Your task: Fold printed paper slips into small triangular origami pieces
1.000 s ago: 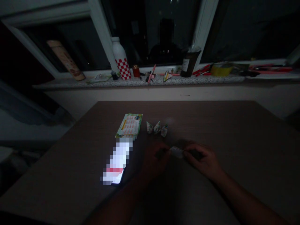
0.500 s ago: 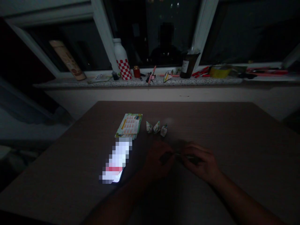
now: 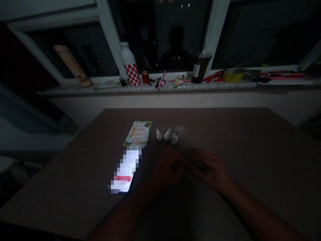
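Note:
In the dim light my left hand (image 3: pixel 168 169) and my right hand (image 3: pixel 210 169) face each other low over the table, fingertips pinched close together. Between them shows the thin pale edge of a small piece of paper (image 3: pixel 186 163), which both hands grip; the rest is hidden by fingers and shadow. Just beyond my hands stand three small folded paper pieces (image 3: pixel 167 135) in a row, pointed at the top. To their left lies a stack of printed paper cards (image 3: pixel 138 134), green-edged with rows of small print.
A phone (image 3: pixel 125 170) with a lit, blurred screen lies left of my left hand. Behind the brown table (image 3: pixel 220 127), the windowsill (image 3: pixel 150 88) holds a red-checked white bottle (image 3: pixel 132 73), a tan flask (image 3: pixel 72 65), a dark pouch (image 3: pixel 200 70) and several small items.
Both hands have shifted slightly left, still pinched together on the paper. The folded pieces and the card stack stay in place.

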